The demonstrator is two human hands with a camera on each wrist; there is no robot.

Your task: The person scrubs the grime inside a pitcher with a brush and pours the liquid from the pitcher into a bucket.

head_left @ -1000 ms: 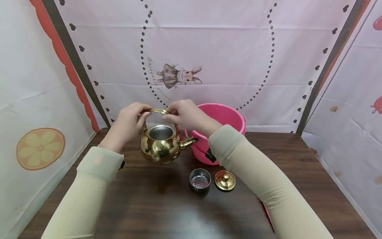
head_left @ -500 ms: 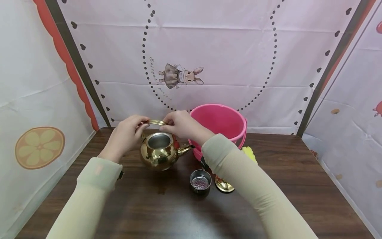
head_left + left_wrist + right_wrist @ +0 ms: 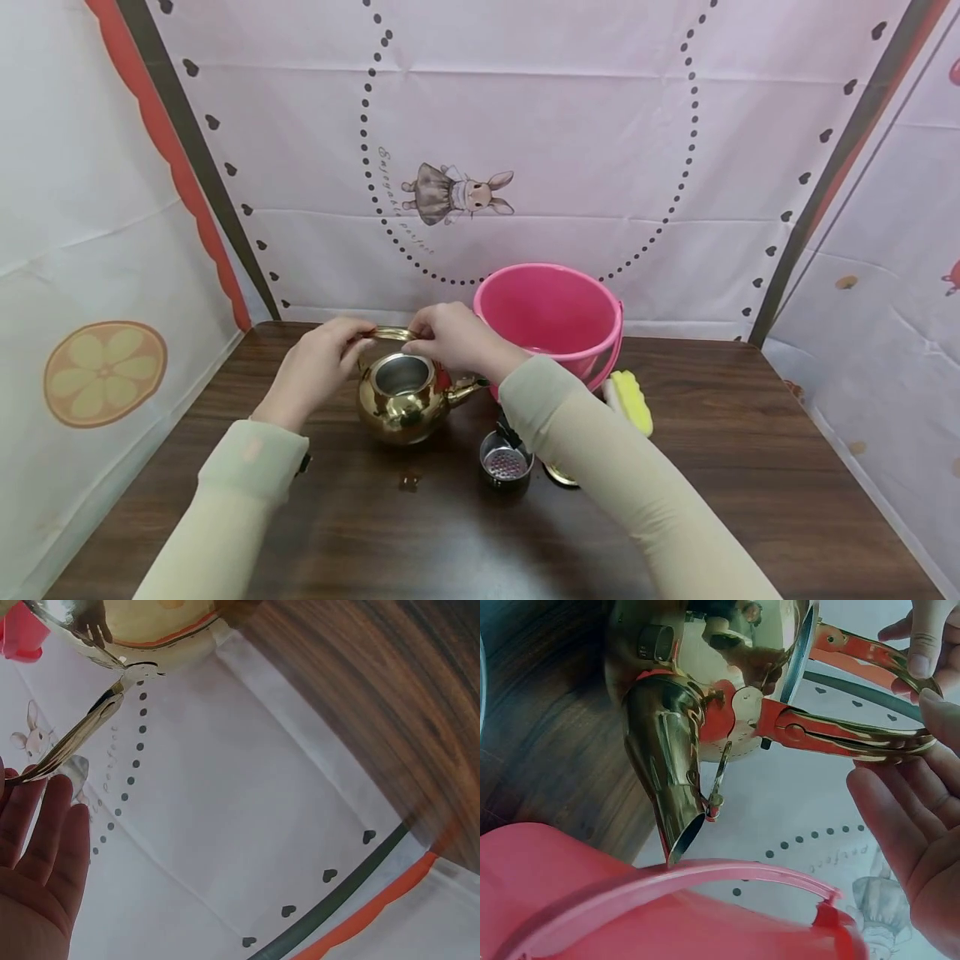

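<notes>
A gold kettle [image 3: 401, 412] without its lid is upright at the table's middle left; whether its base touches the wood I cannot tell. My left hand [image 3: 318, 358] pinches the left end of its arched handle [image 3: 392, 333] between thumb and fingers. Fingers and thumb of my right hand [image 3: 453, 340] pinch the handle's other end, as the right wrist view also shows. The spout [image 3: 664, 765] points right, towards the pink bucket [image 3: 551, 304]. In front of the bucket stands a metal strainer cup [image 3: 505, 460]. The gold lid [image 3: 561, 477] is mostly hidden by my right sleeve.
A yellow and white sponge [image 3: 632, 402] leans by the bucket's right side. The bucket's handle [image 3: 667, 879] hangs down on its side. A small wet spot [image 3: 408, 482] marks the dark wooden table [image 3: 337, 533]. Printed cloth walls [image 3: 585, 167] enclose the back and sides.
Both hands have lowered the kettle towards the table, still gripping its handle. The sponge has come into view beyond my right forearm, which now covers most of the lid.
</notes>
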